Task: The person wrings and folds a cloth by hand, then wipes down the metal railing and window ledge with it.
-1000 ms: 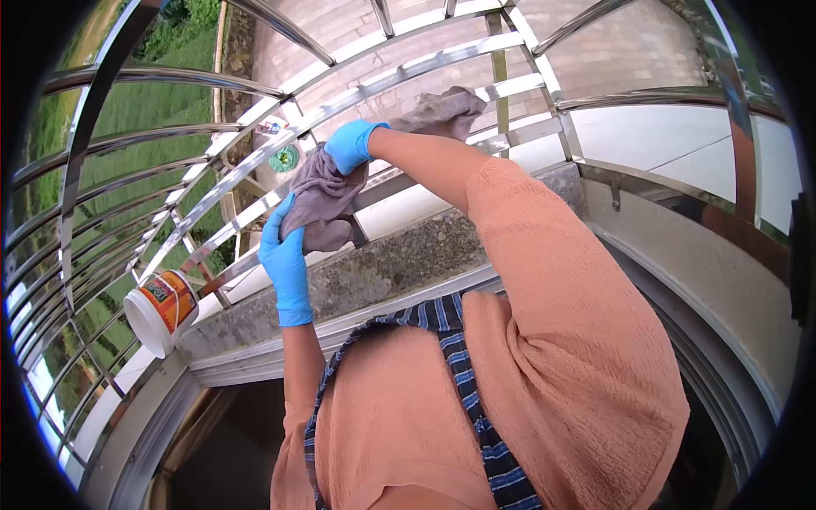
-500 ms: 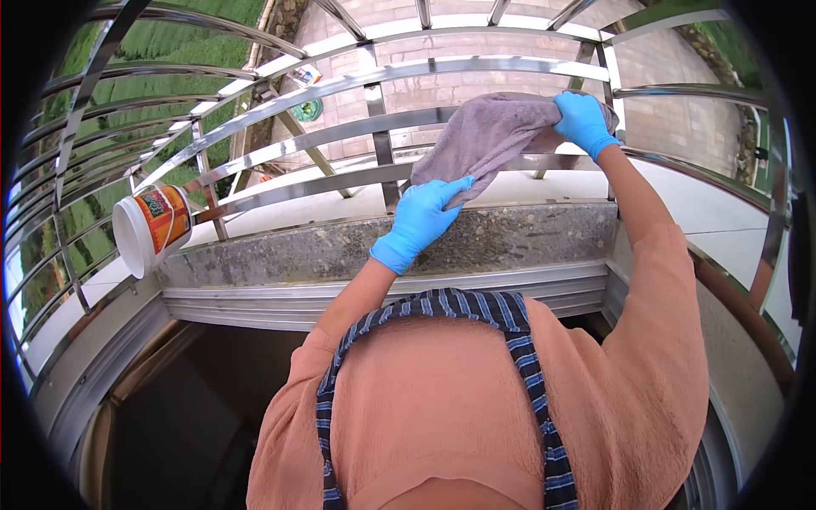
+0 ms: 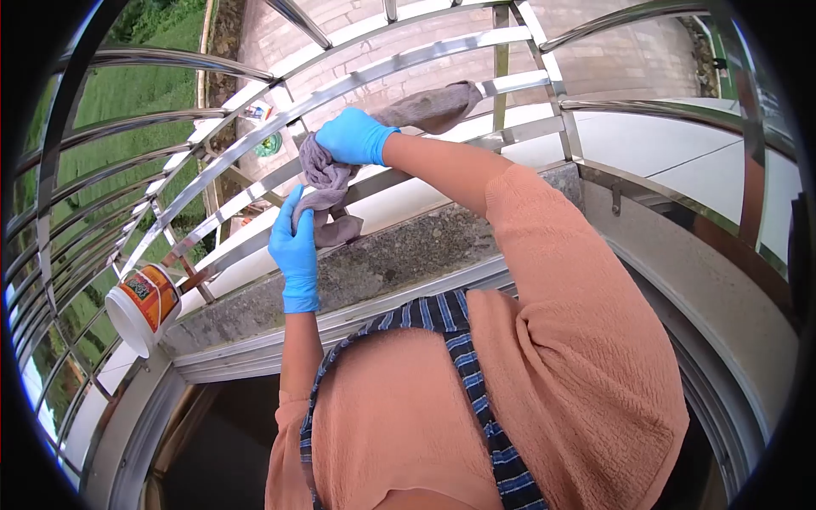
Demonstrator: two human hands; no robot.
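A greyish-purple cloth (image 3: 435,107) is bunched and twisted around the metal railing (image 3: 425,55), with one end stretched off to the right along the bars. My right hand (image 3: 353,138), in a blue glove, is closed on the cloth at the upper bars. Lower and to the left, my left hand (image 3: 295,255), also gloved in blue, pinches the bunched cloth between thumb and fingers. A loose end of it hangs just right of that hand, above the stone ledge (image 3: 408,246). Cloth partly hides the bars behind it.
At the left, a white bucket (image 3: 127,321) with an orange label sits tilted by the corner of the railing. Closer to me runs the metal window track (image 3: 229,364). Beyond the bars, far below, are a paved yard (image 3: 289,51), grass and a green object (image 3: 269,145).
Both hands and the cloth have moved left along the railing. The cloth, earlier spread between the hands, is now bunched around the bars. My view has turned a little.
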